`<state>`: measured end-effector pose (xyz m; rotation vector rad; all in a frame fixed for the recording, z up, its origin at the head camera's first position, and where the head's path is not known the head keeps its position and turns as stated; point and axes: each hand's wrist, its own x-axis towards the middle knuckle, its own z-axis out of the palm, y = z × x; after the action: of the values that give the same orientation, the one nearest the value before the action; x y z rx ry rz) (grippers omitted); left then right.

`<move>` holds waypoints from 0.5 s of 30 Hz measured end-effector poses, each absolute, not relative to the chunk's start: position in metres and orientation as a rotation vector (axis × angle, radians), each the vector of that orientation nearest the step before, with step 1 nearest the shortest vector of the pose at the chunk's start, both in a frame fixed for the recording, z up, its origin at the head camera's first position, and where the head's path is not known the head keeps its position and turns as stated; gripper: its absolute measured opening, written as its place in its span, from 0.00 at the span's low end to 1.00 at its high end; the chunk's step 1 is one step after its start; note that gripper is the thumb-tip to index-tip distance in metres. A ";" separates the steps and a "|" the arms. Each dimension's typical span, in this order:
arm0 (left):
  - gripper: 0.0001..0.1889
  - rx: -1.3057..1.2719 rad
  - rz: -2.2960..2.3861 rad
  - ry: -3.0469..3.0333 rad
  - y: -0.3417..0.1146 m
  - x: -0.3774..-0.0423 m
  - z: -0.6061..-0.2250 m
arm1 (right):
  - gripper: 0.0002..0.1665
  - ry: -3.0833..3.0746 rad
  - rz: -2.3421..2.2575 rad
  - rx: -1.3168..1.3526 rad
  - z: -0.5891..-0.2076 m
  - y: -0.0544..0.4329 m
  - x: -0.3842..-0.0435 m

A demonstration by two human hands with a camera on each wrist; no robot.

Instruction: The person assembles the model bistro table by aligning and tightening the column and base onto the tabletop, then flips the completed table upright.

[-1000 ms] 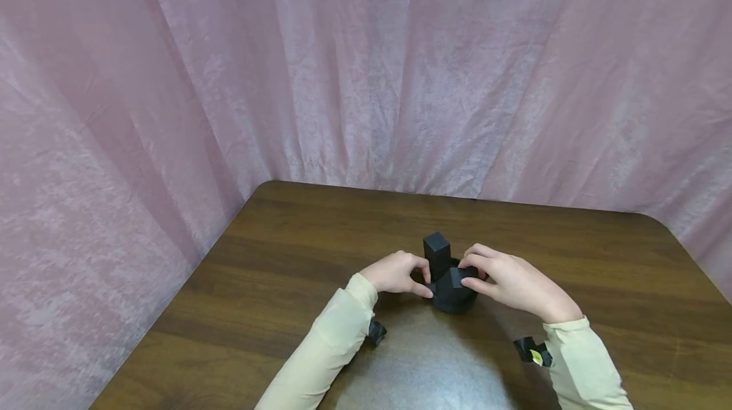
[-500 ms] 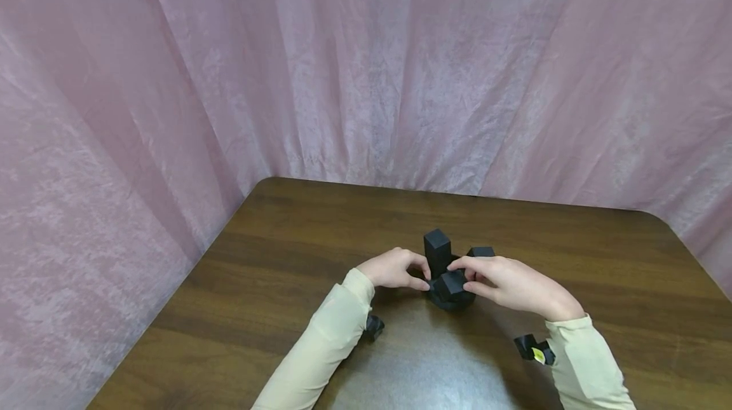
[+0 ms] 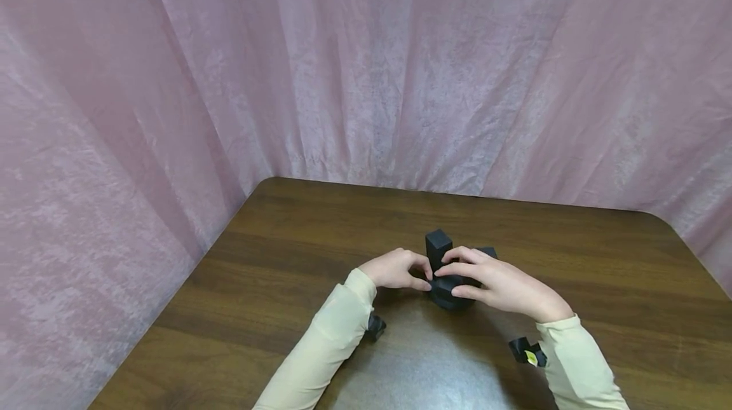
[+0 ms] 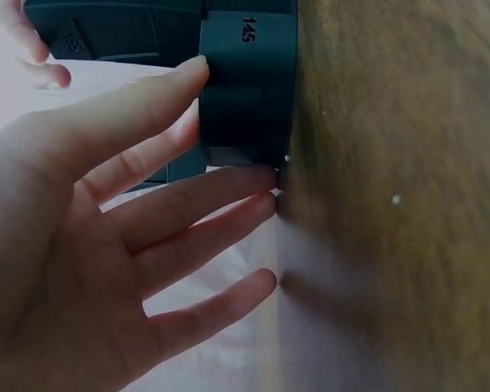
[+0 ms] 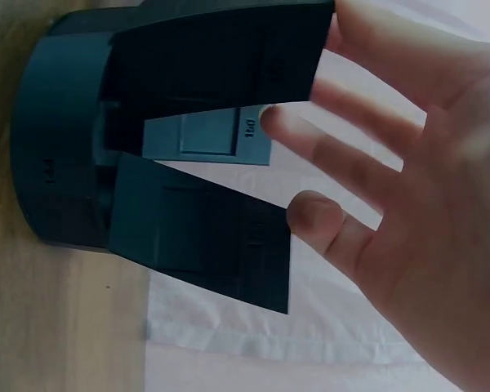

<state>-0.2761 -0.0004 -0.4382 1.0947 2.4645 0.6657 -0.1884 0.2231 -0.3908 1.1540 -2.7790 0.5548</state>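
A black round base (image 3: 447, 303) stands on the table, with several square-ended prongs rising from it. Its left side is gripped by my left hand (image 3: 394, 269); in the left wrist view the thumb lies on the base wall (image 4: 249, 90) by a moulded "145", other fingertips under its edge. From the right, my right hand (image 3: 506, 284) reaches over the prongs, thumb and index finger at the end of the front prong (image 5: 229, 61). Its little finger touches another prong (image 5: 200, 224) in the right wrist view. Behind the fingers rises a tall prong (image 3: 438, 243); another prong (image 3: 489, 251) is partly hidden.
The brown wooden table (image 3: 320, 225) has rounded far corners. Pink curtains (image 3: 366, 79) hang behind it and along the left. Small black wrist devices (image 3: 374, 327) sit at both sleeves.
My right hand has shifted left over the front prong, its fingers spreading further over the top. The right-hand prong has come partly into view. The left hand keeps its grip on the base.
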 end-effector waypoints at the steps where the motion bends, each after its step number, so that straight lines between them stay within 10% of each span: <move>1: 0.07 1.094 0.662 2.465 0.000 -0.276 -0.438 | 0.19 -2.777 0.545 1.163 -0.392 0.223 -0.189; 15: 0.09 1.039 0.626 2.498 0.004 -0.272 -0.435 | 0.24 -2.828 0.662 1.202 -0.397 0.226 -0.193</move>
<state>-0.2721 0.0038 -0.4347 1.0387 2.4977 0.6265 -0.1934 0.2264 -0.3967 1.2021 -2.8284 0.6615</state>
